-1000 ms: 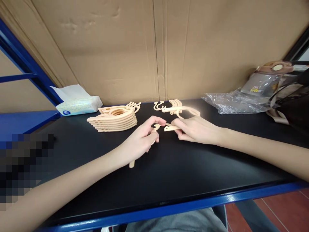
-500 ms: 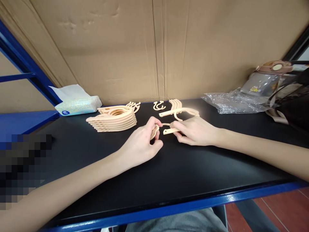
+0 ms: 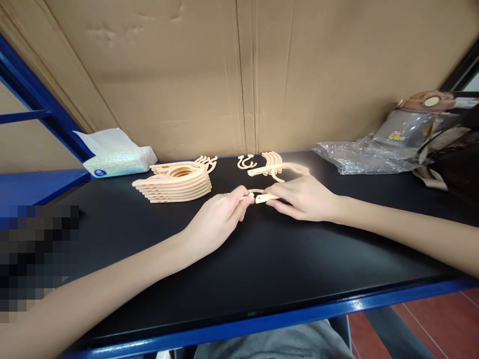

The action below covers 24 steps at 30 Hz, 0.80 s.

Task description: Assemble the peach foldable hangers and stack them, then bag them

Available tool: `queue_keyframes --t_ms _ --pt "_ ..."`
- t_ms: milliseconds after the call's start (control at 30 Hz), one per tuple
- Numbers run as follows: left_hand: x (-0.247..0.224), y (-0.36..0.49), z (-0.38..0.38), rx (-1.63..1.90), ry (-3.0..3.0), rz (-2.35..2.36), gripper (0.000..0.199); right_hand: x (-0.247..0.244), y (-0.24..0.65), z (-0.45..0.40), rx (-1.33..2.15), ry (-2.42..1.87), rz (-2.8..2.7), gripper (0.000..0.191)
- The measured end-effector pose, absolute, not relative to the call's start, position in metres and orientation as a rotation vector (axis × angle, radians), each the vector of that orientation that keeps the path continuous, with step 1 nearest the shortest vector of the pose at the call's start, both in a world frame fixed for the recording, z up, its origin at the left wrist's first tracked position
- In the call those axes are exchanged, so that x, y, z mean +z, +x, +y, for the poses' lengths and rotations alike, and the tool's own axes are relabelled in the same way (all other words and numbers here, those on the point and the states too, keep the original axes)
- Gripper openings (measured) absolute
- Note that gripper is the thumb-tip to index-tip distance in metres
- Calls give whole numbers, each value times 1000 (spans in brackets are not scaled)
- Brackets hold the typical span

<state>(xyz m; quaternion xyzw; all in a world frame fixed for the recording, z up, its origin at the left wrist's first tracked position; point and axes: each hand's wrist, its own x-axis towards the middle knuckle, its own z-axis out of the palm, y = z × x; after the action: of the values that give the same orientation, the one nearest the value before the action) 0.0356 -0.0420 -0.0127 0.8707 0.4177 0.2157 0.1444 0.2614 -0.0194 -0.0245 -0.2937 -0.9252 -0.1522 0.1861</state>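
Observation:
My left hand (image 3: 222,212) pinches a small cream plastic hook (image 3: 252,196) between thumb and fingers; most of it is hidden in the grip. My right hand (image 3: 309,197) is closed on a cream plastic hanger piece (image 3: 264,198), whose end with a small hole points toward the left fingertips. The two ends are very close; whether they touch I cannot tell. Just behind the right hand, a long curved cream arm (image 3: 267,170) runs out to the left. A thin curved strip (image 3: 256,190) shows between the hands.
A stack of cream hanger pieces (image 3: 175,189) stands at left, with several hooks (image 3: 205,163) behind it. More loose hooks (image 3: 247,162) and curved pieces (image 3: 272,159) lie at the back. A tissue pack (image 3: 119,162), clear plastic bag (image 3: 359,157) and bottle (image 3: 404,124) line the cardboard wall.
My left fingers have closed tighter around the hook and turned its end toward the right. My right hand has moved slightly up, bringing the hanger piece's end nearer the hook.

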Motion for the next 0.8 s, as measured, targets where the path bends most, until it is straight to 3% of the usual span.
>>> queue_keyframes --t_ms 533,800 --pt "-13 35 -40 388 2834 1175 16 -23 258 -24 -316 -870 -2698 32" --pt "-12 33 -40 202 3057 1199 20 -25 256 -25 -161 -905 -2694 35"
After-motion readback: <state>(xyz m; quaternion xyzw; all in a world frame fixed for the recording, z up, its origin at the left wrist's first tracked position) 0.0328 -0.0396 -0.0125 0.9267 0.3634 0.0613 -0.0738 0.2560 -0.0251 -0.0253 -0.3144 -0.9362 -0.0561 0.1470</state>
